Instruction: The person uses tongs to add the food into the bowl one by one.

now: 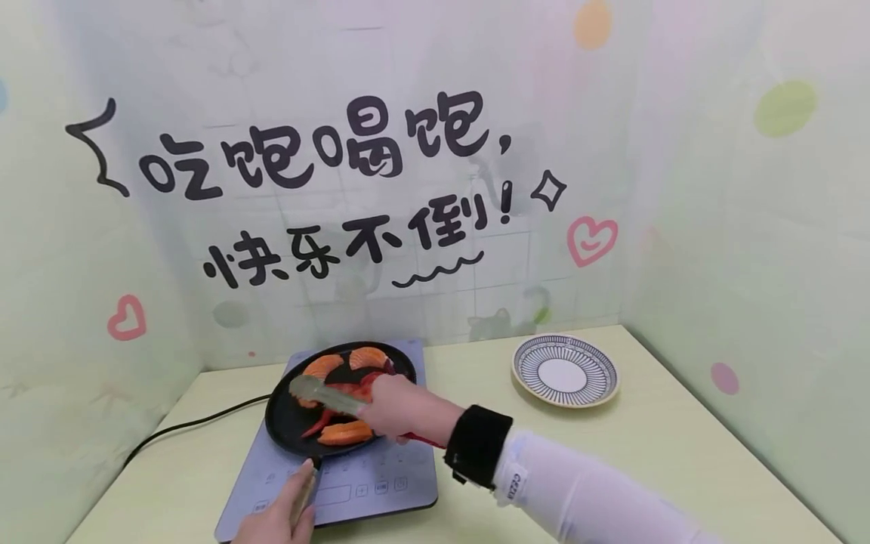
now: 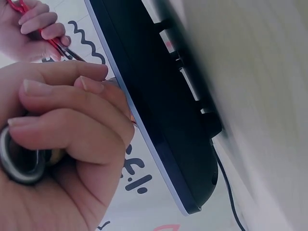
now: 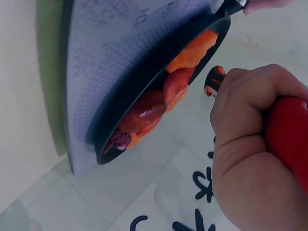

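Note:
My left hand (image 1: 279, 510) grips the handle (image 2: 21, 159) of a black frying pan (image 1: 285, 434), its fingers curled round it. In the pan lie orange salmon-like slices (image 1: 345, 433) and red pieces, with a glossy dark red one (image 3: 144, 111) among them in the right wrist view. My right hand (image 1: 401, 408) holds red-handled tongs (image 1: 333, 397) over the pan. Their metal tip overlaps a salmon-like slice at the pan's left side in the head view. Part of the food is hidden behind the right hand and the tongs.
Under the pan is a flat induction cooker (image 1: 414, 472) with touch keys on its front. A black cord (image 1: 197, 418) runs from it to the left. A patterned plate (image 1: 566, 372) stands at the back right of the table (image 1: 516, 468). Printed walls close the back and sides.

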Demonstrator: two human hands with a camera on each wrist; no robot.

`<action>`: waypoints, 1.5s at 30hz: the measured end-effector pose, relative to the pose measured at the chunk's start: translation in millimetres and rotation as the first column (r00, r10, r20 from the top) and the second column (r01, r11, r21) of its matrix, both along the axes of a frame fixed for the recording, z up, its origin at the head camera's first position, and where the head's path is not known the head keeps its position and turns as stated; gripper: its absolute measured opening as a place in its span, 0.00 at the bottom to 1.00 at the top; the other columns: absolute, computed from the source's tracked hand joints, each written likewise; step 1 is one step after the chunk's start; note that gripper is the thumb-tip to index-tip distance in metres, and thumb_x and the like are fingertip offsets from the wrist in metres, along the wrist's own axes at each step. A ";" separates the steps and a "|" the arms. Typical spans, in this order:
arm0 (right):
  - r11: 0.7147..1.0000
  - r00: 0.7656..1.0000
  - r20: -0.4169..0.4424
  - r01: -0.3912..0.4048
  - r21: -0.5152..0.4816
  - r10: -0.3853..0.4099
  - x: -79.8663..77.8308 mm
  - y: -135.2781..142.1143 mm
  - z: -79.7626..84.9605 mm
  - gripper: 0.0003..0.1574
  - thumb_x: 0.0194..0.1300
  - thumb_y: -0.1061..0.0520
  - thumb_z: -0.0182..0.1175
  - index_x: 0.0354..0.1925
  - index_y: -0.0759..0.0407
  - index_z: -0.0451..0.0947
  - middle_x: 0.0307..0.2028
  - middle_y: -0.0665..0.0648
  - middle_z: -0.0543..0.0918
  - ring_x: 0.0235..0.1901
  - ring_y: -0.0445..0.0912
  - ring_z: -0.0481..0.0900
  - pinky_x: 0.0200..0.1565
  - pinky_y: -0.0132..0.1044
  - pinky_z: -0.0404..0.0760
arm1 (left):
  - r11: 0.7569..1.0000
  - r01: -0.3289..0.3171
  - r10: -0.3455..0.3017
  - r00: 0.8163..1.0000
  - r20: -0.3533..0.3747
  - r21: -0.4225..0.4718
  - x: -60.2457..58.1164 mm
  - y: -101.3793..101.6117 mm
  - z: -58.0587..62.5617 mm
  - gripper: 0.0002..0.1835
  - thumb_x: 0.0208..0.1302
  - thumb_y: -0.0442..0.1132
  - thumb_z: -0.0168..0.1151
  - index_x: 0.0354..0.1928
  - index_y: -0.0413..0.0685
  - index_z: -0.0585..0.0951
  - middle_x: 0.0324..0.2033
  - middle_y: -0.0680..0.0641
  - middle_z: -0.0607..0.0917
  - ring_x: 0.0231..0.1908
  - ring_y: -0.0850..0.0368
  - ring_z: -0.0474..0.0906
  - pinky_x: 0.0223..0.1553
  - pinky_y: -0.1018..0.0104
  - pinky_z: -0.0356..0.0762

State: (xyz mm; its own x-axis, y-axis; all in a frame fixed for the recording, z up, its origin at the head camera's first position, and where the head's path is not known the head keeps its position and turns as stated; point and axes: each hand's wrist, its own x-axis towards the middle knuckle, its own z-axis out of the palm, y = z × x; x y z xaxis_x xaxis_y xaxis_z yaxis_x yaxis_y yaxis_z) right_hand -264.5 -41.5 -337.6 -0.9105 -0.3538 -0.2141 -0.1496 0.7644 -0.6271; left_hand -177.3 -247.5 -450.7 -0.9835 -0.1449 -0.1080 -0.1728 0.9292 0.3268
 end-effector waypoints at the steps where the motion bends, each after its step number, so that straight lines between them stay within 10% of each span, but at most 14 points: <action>1: 0.999 1.000 -0.015 -0.016 0.046 0.017 0.9 -5.4 -0.4 0.22 0.79 0.46 0.61 0.32 0.60 0.80 0.15 0.53 0.75 0.11 0.45 0.69 0.17 0.35 0.66 | 1.000 -0.007 0.007 1.000 -0.002 -0.002 -1.2 -2.4 -4.3 0.36 0.72 0.50 0.65 0.78 0.52 0.68 0.39 0.30 0.89 0.29 0.47 0.84 0.35 0.47 0.82; 17: 0.969 0.995 -0.087 -0.031 0.246 0.054 5.5 -30.1 -4.6 0.26 0.80 0.40 0.58 0.31 0.56 0.78 0.10 0.50 0.70 0.10 0.44 0.69 0.18 0.35 0.67 | 1.000 0.012 -0.013 0.998 -0.066 -0.015 -14.8 -18.3 -35.5 0.37 0.71 0.52 0.66 0.79 0.57 0.68 0.32 0.37 0.89 0.23 0.52 0.79 0.28 0.54 0.76; 24: 0.960 0.980 -0.171 -0.048 0.277 0.099 6.7 -30.9 -4.7 0.22 0.80 0.44 0.59 0.28 0.52 0.80 0.21 0.51 0.76 0.18 0.45 0.74 0.24 0.35 0.71 | 1.000 0.008 -0.008 0.998 -0.068 -0.001 -2.5 -4.6 -12.8 0.36 0.71 0.49 0.66 0.78 0.50 0.69 0.31 0.36 0.89 0.23 0.52 0.77 0.28 0.55 0.75; 34: 0.968 0.966 -0.232 -0.053 0.247 0.112 8.7 -23.1 2.7 0.25 0.79 0.50 0.61 0.21 0.51 0.78 0.16 0.48 0.66 0.16 0.42 0.68 0.22 0.34 0.65 | 1.000 0.030 -0.029 0.991 -0.129 0.004 -19.9 -20.9 -50.2 0.35 0.70 0.53 0.66 0.78 0.58 0.71 0.23 0.44 0.87 0.19 0.54 0.74 0.24 0.57 0.71; 45: 0.971 0.962 -0.256 -0.034 0.236 0.096 2.2 -6.4 13.6 0.21 0.78 0.52 0.62 0.24 0.51 0.79 0.17 0.47 0.64 0.18 0.42 0.66 0.24 0.33 0.64 | 1.000 -0.003 0.003 0.998 -0.058 -0.003 -1.5 -0.1 -10.3 0.35 0.71 0.48 0.66 0.77 0.50 0.70 0.31 0.37 0.89 0.23 0.52 0.77 0.29 0.56 0.75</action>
State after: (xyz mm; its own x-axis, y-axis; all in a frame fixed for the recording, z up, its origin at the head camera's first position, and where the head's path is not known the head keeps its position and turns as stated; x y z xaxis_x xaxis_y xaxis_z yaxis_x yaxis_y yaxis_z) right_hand -262.2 -47.9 -324.0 -0.9217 -0.3844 -0.0511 -0.3403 0.8650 -0.3688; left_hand -178.9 -247.6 -461.0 -0.9877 -0.1482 -0.0503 -0.1565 0.9298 0.3332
